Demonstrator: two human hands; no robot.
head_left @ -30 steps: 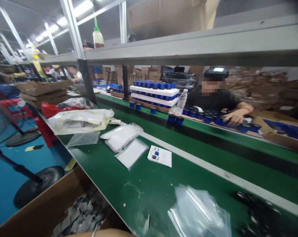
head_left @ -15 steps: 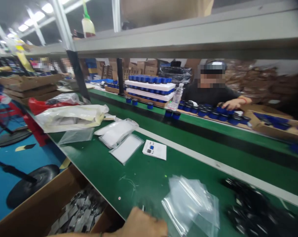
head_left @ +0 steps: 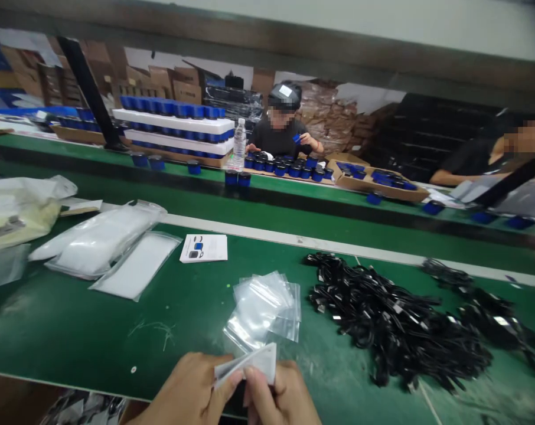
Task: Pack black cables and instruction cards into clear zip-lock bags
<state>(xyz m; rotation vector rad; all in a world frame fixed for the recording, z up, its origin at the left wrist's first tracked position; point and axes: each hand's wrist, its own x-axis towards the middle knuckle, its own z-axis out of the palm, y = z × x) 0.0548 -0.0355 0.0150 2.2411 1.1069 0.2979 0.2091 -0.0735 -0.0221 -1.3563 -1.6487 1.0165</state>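
Observation:
At the near edge of the table, my left hand point(head_left: 192, 386) and my right hand point(head_left: 283, 395) are closed on a small folded white paper leaflet point(head_left: 264, 358), thumbs side by side on it. Just beyond lies a loose fan of clear plastic zip bags point(head_left: 261, 307). A stack of printed leaflets point(head_left: 204, 248) rests farther back, beside a filled clear packet point(head_left: 134, 265). To the right of my hands spreads a heap of black cables point(head_left: 378, 319).
Beyond the white strip point(head_left: 250, 231), blue-and-black round items point(head_left: 237, 178) stand in a row. Two people sit opposite, one holding a blue item point(head_left: 297, 139). A shelf point(head_left: 267, 41) crosses overhead. Below the left table edge is a box of small packets point(head_left: 81, 407).
The view has swung right, bringing the whole cable heap and a second person into sight. Both hands now show with the folded leaflet; before, only one hand was visible.

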